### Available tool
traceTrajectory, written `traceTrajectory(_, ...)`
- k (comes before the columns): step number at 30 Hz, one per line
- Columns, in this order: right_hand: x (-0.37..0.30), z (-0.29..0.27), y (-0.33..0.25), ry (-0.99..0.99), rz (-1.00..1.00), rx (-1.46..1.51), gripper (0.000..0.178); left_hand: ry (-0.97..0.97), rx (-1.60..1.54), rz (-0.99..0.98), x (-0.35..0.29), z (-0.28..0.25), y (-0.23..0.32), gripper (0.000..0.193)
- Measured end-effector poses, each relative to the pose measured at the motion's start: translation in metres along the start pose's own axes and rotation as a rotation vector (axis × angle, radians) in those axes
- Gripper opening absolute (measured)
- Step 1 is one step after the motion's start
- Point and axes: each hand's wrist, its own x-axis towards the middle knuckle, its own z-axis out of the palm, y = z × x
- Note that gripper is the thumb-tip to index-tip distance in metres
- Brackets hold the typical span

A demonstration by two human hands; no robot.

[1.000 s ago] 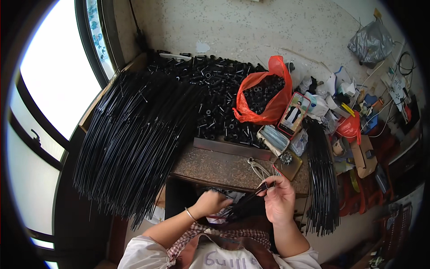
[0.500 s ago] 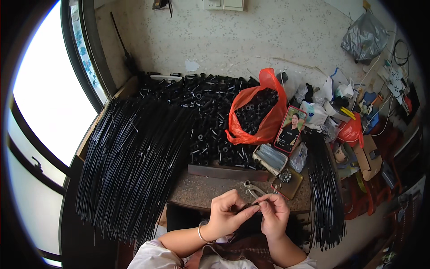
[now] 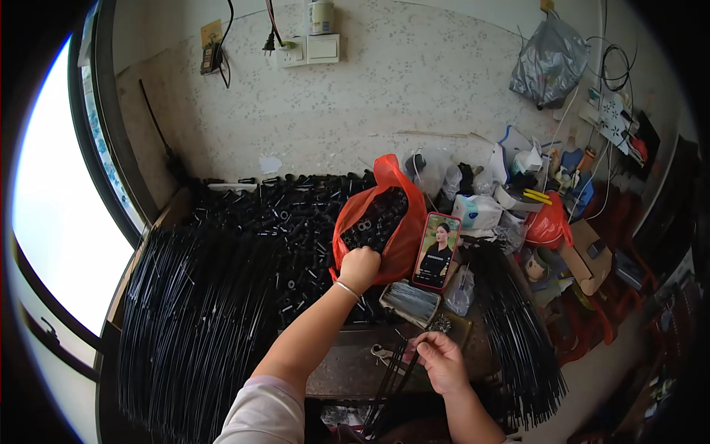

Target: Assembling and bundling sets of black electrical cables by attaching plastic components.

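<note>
My left hand (image 3: 359, 269) reaches into the red plastic bag (image 3: 399, 260), at the near side of its mouth. Its fingers are hidden among the small black ring-like parts (image 3: 379, 222) inside, so their grip cannot be made out. Nearer the table's front edge, my right hand (image 3: 442, 362) is closed, thumb against fingers, on the upper end of a thin black rod (image 3: 403, 337). Several more thin black rods (image 3: 392, 377) slope down beside it. Metal pliers (image 3: 384, 355) lie just left of these, partly covered.
Black rod bundles overhang the table at left (image 3: 192, 325) and right (image 3: 518, 333). Black tubular pieces (image 3: 296, 229) are heaped behind. A propped phone (image 3: 437, 250), a tray of pale thin strips (image 3: 411, 302) and a clear bag (image 3: 460, 290) stand near the red bag.
My hands have parted: the left has gone forward into the red bag, while the right stays near the table edge. The view has tilted up and shows more wall.
</note>
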Motion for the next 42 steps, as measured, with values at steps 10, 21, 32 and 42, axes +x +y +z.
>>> traceTrajectory(10, 0.0, 0.014, -0.002, 0.001, -0.115, 0.1, 0.009, 0.035, -2.26, -0.225, -0.098, -0.035, 0.023, 0.015)
traceTrajectory(21, -0.024, 0.072, -0.016, -0.321, -0.046, 0.13, 0.015, -0.046, -2.46, 0.144, -0.174, -0.092, 0.025, 0.014)
traceTrajectory(32, -0.042, 0.083, -0.021, -0.367, -0.155, 0.09, 0.015, -0.006, -2.418, 0.202, -0.185, -0.104, 0.032, 0.013)
traceTrajectory(42, -0.04, 0.078, -0.021, -0.323, -0.119, 0.074, 0.022, -0.133, -2.287, 0.147, -0.184, -0.107, 0.026, 0.007)
